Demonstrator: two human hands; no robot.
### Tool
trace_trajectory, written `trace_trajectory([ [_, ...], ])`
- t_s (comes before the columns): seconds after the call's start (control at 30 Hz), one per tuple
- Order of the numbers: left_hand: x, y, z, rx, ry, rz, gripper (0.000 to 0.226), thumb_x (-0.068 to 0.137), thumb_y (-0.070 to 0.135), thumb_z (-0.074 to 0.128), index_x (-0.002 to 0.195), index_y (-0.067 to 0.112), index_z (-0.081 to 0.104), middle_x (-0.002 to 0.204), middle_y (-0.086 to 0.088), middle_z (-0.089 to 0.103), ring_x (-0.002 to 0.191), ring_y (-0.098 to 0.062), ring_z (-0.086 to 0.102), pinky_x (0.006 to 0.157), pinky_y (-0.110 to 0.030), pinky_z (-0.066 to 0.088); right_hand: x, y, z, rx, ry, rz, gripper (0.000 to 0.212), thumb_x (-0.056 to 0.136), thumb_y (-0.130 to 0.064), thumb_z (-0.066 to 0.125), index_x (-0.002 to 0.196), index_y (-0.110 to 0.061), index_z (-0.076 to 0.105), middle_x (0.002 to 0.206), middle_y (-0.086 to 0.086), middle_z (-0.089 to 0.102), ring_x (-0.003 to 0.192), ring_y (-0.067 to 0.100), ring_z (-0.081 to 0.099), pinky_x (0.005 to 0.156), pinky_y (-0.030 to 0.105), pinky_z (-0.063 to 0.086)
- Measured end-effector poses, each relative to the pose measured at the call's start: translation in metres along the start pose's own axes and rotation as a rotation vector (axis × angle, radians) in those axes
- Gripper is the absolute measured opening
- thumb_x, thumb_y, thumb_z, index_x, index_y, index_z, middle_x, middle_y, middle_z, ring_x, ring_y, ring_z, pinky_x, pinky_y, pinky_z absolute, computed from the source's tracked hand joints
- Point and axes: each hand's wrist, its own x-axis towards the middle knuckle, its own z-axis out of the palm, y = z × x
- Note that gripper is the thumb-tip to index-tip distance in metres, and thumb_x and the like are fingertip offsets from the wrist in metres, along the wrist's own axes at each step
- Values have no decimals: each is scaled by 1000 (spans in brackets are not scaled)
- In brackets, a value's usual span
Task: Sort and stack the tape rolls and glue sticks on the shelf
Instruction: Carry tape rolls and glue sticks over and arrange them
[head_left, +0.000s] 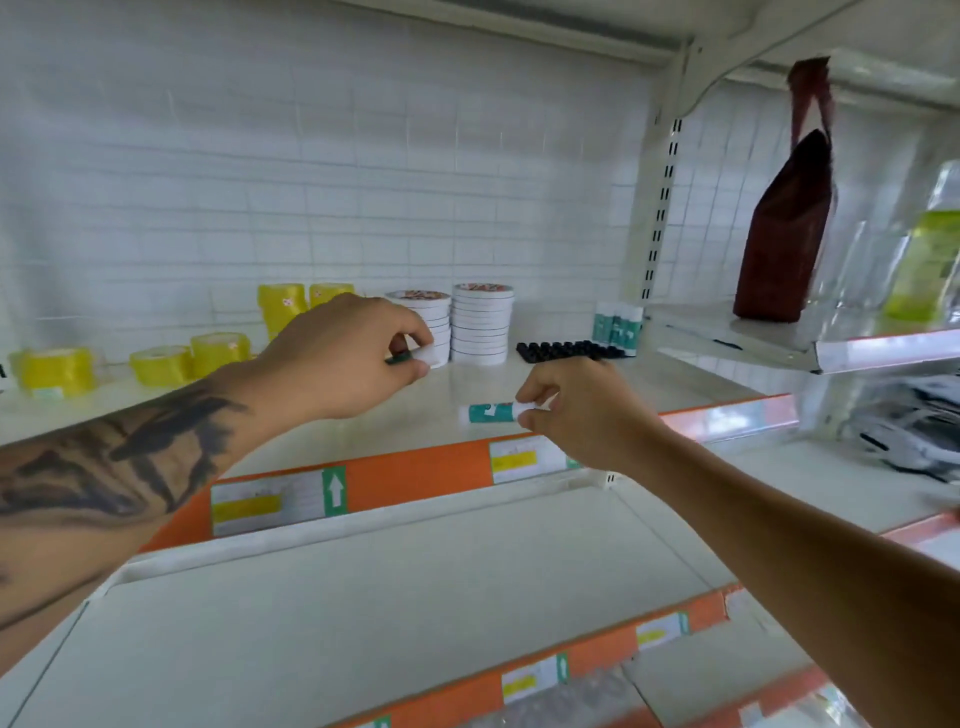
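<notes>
My right hand (582, 410) pinches one end of a teal-and-white glue stick (491, 413) that lies sideways just above the white shelf (363, 415). A second glue stick (415, 355) is pinched in my left hand (343, 358), mostly hidden by the fingers, in front of two stacks of white tape rolls (480, 325). Yellow tape rolls (283, 306) stand at the back left, and more yellow rolls (161, 364) sit toward the left. Several upright glue sticks (618, 327) stand at the back right beside a black tray (569, 349).
An orange price strip (415, 478) edges the shelf front. Below it lies a lower white shelf (363, 613). On the neighbouring right shelf stand a dark red bag (784, 234) and a bottle of yellow-green liquid (930, 260).
</notes>
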Motion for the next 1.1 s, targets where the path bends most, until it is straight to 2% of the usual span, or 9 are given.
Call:
trace_trajectory([
  [0.17,43,6,21,-54,-10,0,21,89,51,67,108,43,71,89,22,66,82,-8,62,82,-40,56,38,27,-11,51,-51,4,14,83,-28,82,96,-28,74,93,-12,71,84,8,65,75,23,48],
  [0.3,71,12,50,-68,-45,-4,20,92,46,68,111,40,71,94,20,67,77,11,55,81,-32,54,63,54,-9,44,-108,-17,14,84,-28,82,94,-29,73,91,-14,69,85,8,65,74,23,50],
  [0.43,91,21,78,-83,-121,-35,24,94,46,66,117,42,68,97,18,66,83,2,61,82,-33,55,81,76,-10,74,-190,-71,15,86,-28,80,99,-26,73,89,-19,63,92,9,64,83,27,53],
  [0.53,102,35,90,-113,-126,-49,22,95,42,67,117,40,68,98,16,66,83,1,61,76,-23,50,90,91,-10,97,-248,-145,18,87,-31,78,103,-27,73,96,-16,67,96,7,63,88,29,53],
  [0.63,110,52,97,-158,-132,-100,17,95,44,66,112,44,68,95,18,66,82,0,63,73,-21,48,98,103,-15,140,-317,-227,19,89,-36,76,106,-28,73,100,-17,67,92,-1,61,81,21,49],
  [0.77,123,73,104,-306,-62,-185,12,92,43,70,103,45,69,93,16,71,85,-6,68,79,-30,55,118,118,-33,297,-179,-256,13,88,-43,73,93,-31,73,90,-16,72,86,-3,65,77,22,54],
  [0.93,143,101,116,-601,53,-290,29,88,24,80,113,32,68,95,5,73,82,-24,73,83,-49,60,143,130,-50,607,-99,-179,17,89,-45,74,96,-30,69,86,-11,74,56,-1,64,47,13,42],
  [1.0,155,113,118,-717,81,-322,32,86,19,81,112,26,65,97,-1,74,80,-24,74,75,-42,62,153,133,-52,582,-56,-191,16,87,-46,76,88,-30,71,82,-13,74,63,0,65,53,15,45],
  [1.1,178,128,121,-835,131,-343,31,85,17,82,108,19,62,96,-3,75,71,-17,71,62,-30,59,167,140,-58,629,16,-167,15,85,-42,79,84,-29,71,76,-10,74,71,7,69,67,31,57],
])
